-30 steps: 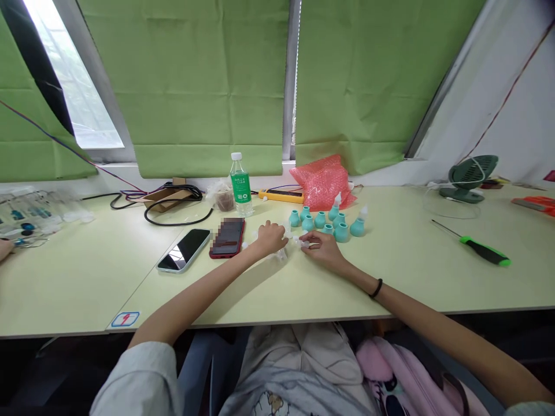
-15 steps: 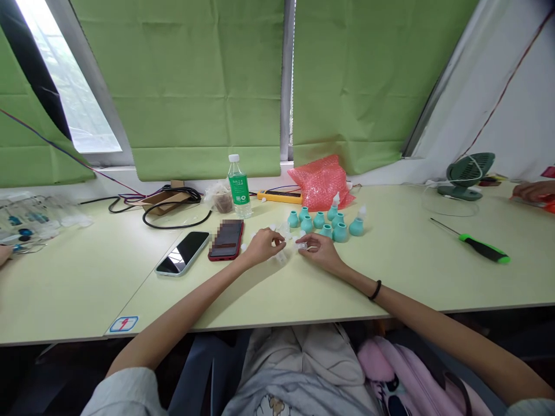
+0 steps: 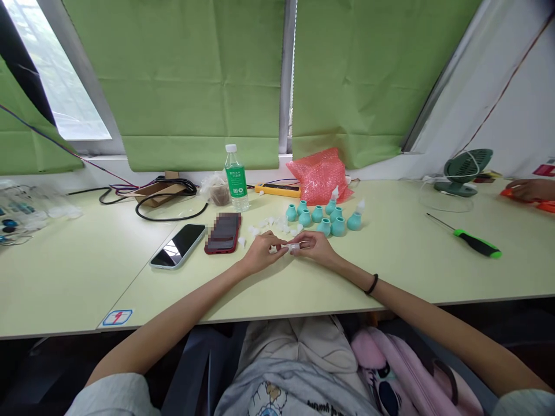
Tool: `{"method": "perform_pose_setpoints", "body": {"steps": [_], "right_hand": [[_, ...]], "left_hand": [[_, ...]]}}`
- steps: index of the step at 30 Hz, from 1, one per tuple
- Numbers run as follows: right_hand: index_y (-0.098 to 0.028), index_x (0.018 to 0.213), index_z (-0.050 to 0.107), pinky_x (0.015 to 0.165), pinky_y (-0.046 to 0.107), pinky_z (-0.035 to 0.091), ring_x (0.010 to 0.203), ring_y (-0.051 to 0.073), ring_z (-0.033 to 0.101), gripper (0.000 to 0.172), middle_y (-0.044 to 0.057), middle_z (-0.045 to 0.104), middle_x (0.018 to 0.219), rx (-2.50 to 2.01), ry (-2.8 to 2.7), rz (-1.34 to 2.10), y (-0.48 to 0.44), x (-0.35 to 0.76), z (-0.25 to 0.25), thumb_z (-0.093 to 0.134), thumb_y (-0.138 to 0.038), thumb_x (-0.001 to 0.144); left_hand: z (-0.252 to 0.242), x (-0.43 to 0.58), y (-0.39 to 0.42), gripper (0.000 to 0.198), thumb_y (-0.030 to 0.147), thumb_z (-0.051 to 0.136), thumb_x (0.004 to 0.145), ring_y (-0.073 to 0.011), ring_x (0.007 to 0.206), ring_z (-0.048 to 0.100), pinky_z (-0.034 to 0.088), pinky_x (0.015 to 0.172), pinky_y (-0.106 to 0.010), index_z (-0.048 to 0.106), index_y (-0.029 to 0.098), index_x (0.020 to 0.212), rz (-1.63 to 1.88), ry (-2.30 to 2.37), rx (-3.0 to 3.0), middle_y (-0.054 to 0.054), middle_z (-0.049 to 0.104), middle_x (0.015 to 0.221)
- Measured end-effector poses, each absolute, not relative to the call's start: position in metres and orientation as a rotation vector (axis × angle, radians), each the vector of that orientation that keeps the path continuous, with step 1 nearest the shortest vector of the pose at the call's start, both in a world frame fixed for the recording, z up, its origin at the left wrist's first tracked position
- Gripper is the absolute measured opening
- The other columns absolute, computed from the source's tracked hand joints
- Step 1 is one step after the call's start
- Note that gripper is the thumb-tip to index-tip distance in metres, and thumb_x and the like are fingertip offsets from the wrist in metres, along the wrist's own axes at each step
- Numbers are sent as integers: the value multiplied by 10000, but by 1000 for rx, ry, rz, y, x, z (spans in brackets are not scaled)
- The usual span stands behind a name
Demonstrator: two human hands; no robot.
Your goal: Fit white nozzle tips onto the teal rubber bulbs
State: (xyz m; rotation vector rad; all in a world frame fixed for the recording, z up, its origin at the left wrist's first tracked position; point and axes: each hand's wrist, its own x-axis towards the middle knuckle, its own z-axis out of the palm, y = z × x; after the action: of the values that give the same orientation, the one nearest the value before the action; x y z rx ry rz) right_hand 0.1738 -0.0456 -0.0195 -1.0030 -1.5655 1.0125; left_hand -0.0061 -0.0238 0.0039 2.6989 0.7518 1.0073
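Note:
My right hand point(image 3: 318, 247) pinches a small clear plastic piece point(image 3: 294, 247) just above the table. Against the left end of that piece are the closed fingertips of my left hand point(image 3: 263, 253); whatever they hold is too small to make out. Several small whitish translucent tips point(image 3: 271, 221) lie scattered behind my hands. Beyond my right hand stand several turquoise bulb-shaped pieces point(image 3: 337, 226), most with open necks. Two of them carry a translucent pointed tip point(image 3: 361, 206).
Left of my hands lie a red-edged phone point(image 3: 222, 234) and a pale-edged phone point(image 3: 178, 247). Behind are a water bottle point(image 3: 236, 180), a pink bubble-wrap bag point(image 3: 321, 176) and black cable point(image 3: 173, 218). A screwdriver point(image 3: 477, 242) and small fan point(image 3: 463, 173) are right, near another person's hand point(image 3: 526, 189).
My hands have come together, and my left fingertips now meet the clear piece in my right hand. The view has shifted slightly. At far right the other person's hand has moved.

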Motion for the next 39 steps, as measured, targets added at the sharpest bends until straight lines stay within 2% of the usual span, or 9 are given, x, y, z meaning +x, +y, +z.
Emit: {"method": "perform_pose_setpoints", "body": {"steps": [9, 19, 23, 28, 33, 39], "right_hand": [[-149, 729, 554, 670, 329, 492, 697, 182, 605, 286, 32, 622, 767, -1000, -1540, 1055, -48, 173, -16, 687, -254, 498], [-145, 707, 552, 577, 312, 509, 566, 167, 607, 305, 14, 613, 657, -970, -1443, 1212, -52, 173, -10, 687, -315, 493], [-136, 669, 541, 551, 289, 507, 539, 154, 599, 293, 8, 600, 571, -977, -1432, 1219, -52, 173, -11, 686, -326, 498], [-149, 609, 520, 531, 282, 509, 533, 152, 597, 302, 10, 606, 571, -977, -1435, 1246, -52, 172, -14, 688, -362, 475], [-145, 593, 530, 512, 264, 495, 525, 143, 593, 311, 14, 619, 587, -932, -1470, 1281, -53, 171, -13, 690, -375, 460], [-138, 611, 542, 508, 250, 480, 503, 130, 588, 248, 13, 622, 558, -924, -1487, 1320, -52, 172, -15, 675, -327, 519]], "left_hand": [[-5, -6, -21, 249, 291, 424, 770, -126, 649, 491, 408, 632, -257, 591, 169, 910, 1012, 721, 2820, -28, 610, 659], [0, -5, -29, 289, 308, 361, 795, -165, 691, 472, 400, 604, -282, 561, 149, 929, 938, 777, 3076, -70, 559, 641], [1, -4, -35, 290, 319, 355, 790, -186, 722, 465, 383, 609, -301, 555, 132, 885, 877, 790, 3189, -87, 539, 667], [3, -2, -38, 284, 343, 363, 780, -205, 760, 459, 373, 640, -328, 553, 132, 795, 880, 772, 3194, -92, 533, 663], [2, -2, -37, 251, 324, 382, 763, -194, 746, 457, 387, 631, -317, 541, 130, 755, 855, 699, 3222, -90, 531, 682], [-1, -2, -34, 201, 296, 410, 743, -175, 720, 461, 401, 619, -295, 541, 144, 732, 890, 648, 3248, -75, 532, 660]]}}
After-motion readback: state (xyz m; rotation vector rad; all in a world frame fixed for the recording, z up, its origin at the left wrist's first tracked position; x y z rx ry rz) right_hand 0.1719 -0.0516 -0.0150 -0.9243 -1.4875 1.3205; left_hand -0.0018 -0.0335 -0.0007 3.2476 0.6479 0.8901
